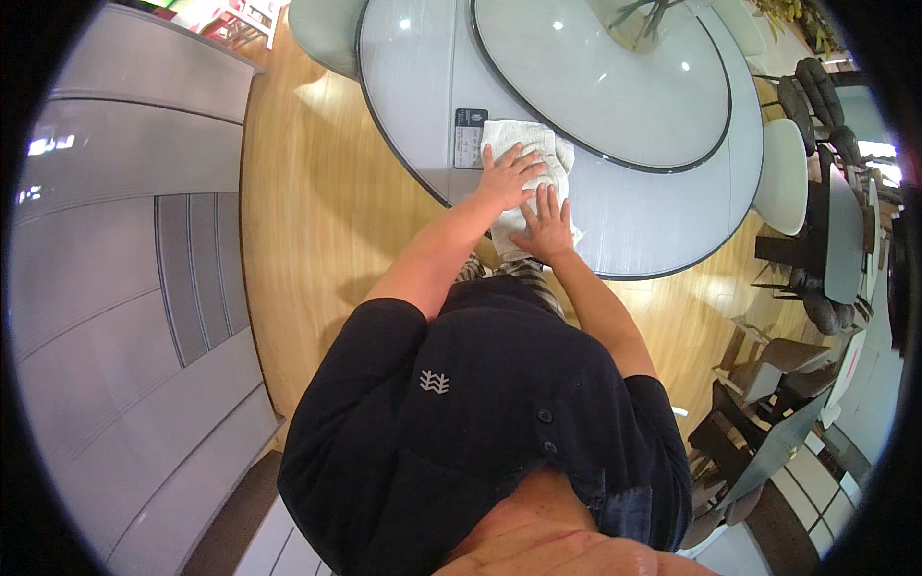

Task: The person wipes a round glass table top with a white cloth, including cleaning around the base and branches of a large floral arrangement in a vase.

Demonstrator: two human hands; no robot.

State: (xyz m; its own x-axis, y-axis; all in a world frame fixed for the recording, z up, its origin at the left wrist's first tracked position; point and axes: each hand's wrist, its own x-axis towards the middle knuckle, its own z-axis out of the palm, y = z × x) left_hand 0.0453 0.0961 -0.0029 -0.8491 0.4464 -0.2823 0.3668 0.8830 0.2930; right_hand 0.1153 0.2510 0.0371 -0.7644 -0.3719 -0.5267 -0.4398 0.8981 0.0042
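Head view: white cloth [523, 132] lies on the tabletop [643, 235] at its near edge. Left hand [510, 179] and right hand [546, 230] both palm-down on it, fingers extended and spread, close beside each other. Rectangular card [469, 140] just left of cloth; round turntable [595, 86] beyond.

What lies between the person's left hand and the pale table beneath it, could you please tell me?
In the head view, a white cloth lies between the left hand and the pale table.
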